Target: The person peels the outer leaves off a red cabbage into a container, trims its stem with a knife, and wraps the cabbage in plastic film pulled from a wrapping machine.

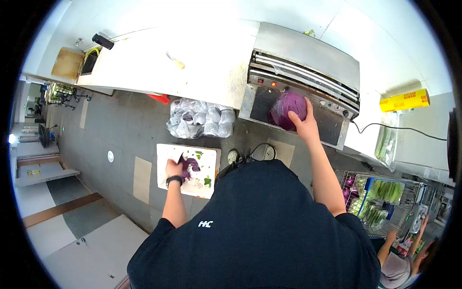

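Resting on the dark front plate of the metal machine (pixel 308 43), right of centre in the upper half of the frame, a round purple cabbage (pixel 284 108) has the right hand (pixel 307 126) against its right side. The thumb lies over the near face and the fingers curve around the far edge, gripping it one-handed. Left of centre, the left hand (pixel 173 168) is over the white bin (pixel 163 153), beside loose purple leaves (pixel 194 164); whether its fingers hold a leaf or something else, I cannot tell. The cabbage looks dense and probably heavy for its size, stiff overall, with smooth skin that may slip or roll. Its outer leaves could tear, so a broad palm hold low on the sides, ideally from both sides, seems safer than pinching.
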`<state>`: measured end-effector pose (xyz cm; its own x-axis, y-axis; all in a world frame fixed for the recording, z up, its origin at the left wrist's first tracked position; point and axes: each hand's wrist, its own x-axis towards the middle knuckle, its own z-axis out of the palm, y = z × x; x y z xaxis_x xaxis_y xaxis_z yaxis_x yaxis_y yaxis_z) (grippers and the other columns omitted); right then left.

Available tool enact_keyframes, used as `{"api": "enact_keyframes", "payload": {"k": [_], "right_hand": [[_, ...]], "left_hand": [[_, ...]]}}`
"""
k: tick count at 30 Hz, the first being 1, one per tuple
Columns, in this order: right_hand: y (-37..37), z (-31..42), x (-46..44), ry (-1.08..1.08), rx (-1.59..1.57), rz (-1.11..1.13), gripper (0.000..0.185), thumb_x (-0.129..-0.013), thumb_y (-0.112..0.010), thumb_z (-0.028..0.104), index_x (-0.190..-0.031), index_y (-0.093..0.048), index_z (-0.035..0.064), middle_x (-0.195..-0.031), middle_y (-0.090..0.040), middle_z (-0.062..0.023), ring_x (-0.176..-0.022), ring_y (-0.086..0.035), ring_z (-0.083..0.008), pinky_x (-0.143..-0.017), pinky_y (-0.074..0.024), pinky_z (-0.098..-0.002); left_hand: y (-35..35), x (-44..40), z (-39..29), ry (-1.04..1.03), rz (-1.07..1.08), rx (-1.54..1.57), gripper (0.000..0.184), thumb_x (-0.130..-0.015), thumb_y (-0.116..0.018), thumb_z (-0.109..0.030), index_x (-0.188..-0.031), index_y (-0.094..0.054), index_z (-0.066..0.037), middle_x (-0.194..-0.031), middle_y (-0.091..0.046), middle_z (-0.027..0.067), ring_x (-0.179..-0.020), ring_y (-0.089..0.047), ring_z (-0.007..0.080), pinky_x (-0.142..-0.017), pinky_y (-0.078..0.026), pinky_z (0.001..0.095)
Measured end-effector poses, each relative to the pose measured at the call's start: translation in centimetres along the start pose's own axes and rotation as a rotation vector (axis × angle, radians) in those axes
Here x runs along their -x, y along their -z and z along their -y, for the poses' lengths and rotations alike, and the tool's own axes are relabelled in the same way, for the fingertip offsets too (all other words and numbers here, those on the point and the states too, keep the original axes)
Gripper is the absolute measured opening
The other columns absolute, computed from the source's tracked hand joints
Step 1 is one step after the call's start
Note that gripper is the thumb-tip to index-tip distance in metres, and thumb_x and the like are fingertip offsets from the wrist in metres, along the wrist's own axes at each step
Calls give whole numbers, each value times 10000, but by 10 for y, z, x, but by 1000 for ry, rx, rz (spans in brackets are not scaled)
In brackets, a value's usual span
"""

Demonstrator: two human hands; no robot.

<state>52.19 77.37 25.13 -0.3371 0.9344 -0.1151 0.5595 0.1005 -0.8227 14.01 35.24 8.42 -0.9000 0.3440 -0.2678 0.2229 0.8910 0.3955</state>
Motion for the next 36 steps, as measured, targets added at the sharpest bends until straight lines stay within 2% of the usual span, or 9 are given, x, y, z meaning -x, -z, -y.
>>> {"api": "enact_keyframes", "payload": {"k": [2, 4, 6, 8, 10, 14, 18, 27, 36], "right_hand": [[0, 5, 4, -11, -64, 2, 977, -781, -744, 573, -1525, -310, 113, -1332, -570, -281, -1221, -580, -411, -1017, -455, -443], [-1, 3, 3, -26, -45, 10, 976, -780, -749, 564, -1525, -309, 113, -1327, -573, -280, -1214, -585, -409, -1014, -457, -442], [-1, 1, 0, -36, -23, 13, 974, -780, -754, 554, -1526, -309, 113, -1323, -575, -279, -1208, -589, -406, -1010, -459, -441], [-1, 1, 1, -68, -17, 21, 977, -781, -755, 551, -1525, -306, 104, -1315, -579, -279, -1205, -592, -403, -1010, -459, -440], [-2, 0, 1, -27, -18, 14, 974, -782, -756, 543, -1524, -308, 99, -1314, -579, -279, -1206, -591, -403, -1007, -461, -439], [-3, -1, 4, 10, -29, -16, 971, -775, -768, 510, -1520, -313, 83, -1321, -575, -277, -1209, -591, -396, -1000, -467, -431], [1, 6, 12, -9, -46, -6, 987, -756, -783, 485, -1520, -312, 75, -1351, -552, -275, -1219, -589, -375, -1007, -465, -416], [-2, -8, 14, -8, 3, -14, 1050, -734, -764, 576, -1550, -266, 143, -1362, -531, -249, -1252, -548, -392, -1021, -458, -459], [-4, -11, 15, 9, 12, -12, 1061, -731, -773, 565, -1558, -243, 165, -1365, -532, -227, -1243, -552, -392, -1018, -462, -458]], "left_hand": [[14, 18, 31, 227, 121, -169, 684, -624, -867, -244, -1185, -559, -1, -1127, -648, 244, -1034, -643, 389, -903, -526, 434], [13, 25, 18, 194, 232, -231, 829, -616, -877, -272, -1317, -528, -1, -1220, -601, 276, -1118, -606, 400, -979, -503, 426], [-7, 16, -31, -107, 130, -28, 799, -653, -865, -297, -1306, -542, 32, -1286, -580, 276, -1171, -588, 390, -1007, -481, 434], [-10, 12, -140, -309, 424, 464, 537, -834, -764, -225, -1251, -563, 46, -1213, -633, 224, -1105, -633, 305, -964, -503, 396], [-9, 37, -255, -428, 605, 714, 465, -880, -746, -228, -1239, -547, -9, -1167, -636, 117, -1073, -616, 181, -905, -517, 328], [10, 86, -411, -1292, 379, 438, 641, -801, -787, -288, -1301, -490, -20, -1320, -527, 181, -1226, -539, 337, -1009, -473, 411], [-4, 82, -452, -1506, 462, 289, 606, -758, -764, -251, -1265, -517, -31, -1316, -499, 196, -1241, -501, 388, -1061, -420, 418], [9, 91, -458, -1477, 533, 245, 436, -725, -690, -91, -1126, -527, -33, -1221, -507, 182, -1175, -525, 385, -1005, -451, 408], [10, 91, -452, -1446, 453, 192, 456, -698, -698, -125, -1100, -502, -36, -1176, -496, 165, -1136, -524, 389, -965, -463, 430]]}}
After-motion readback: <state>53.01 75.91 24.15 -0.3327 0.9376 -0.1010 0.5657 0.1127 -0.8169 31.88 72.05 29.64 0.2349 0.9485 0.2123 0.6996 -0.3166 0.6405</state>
